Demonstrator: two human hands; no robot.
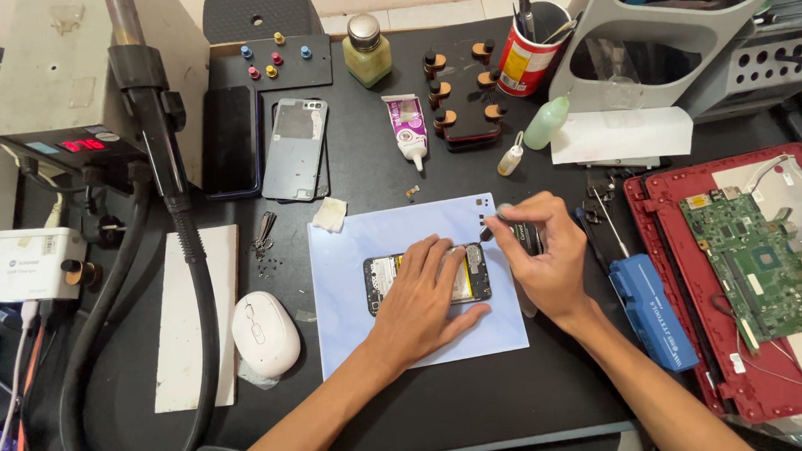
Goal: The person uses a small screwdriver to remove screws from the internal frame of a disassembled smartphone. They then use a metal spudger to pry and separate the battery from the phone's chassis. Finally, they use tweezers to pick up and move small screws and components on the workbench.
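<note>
Both forearms come in from the near edge of the desk (482,420), meeting over a pale blue mat (350,300) laid in the middle of the black top. On that mat lies an opened phone (381,280), back cover off and insides up. The left hand (422,301) is spread flat across it, fingers extended and not curled round anything, pressing it down so it seems pinned against sliding. The right hand (542,251) is clenched round a small dark tool (518,229), thumb and forefinger pinched near its tip, which touches or nearly touches the phone's right end; I cannot tell which. Its wrist appears to rest at the mat's right edge, likely for steadiness.

Toward the far edge lie a removed grey back cover (294,149), a tube of glue (407,126) and a small glass bottle (366,51). A white mouse (264,332) sits left of the mat, with loose screws (267,263) just beyond it. At the right edge, a red laptop shell (736,265) lies open, its green board exposed, beside a blue screwdriver case (657,309).
</note>
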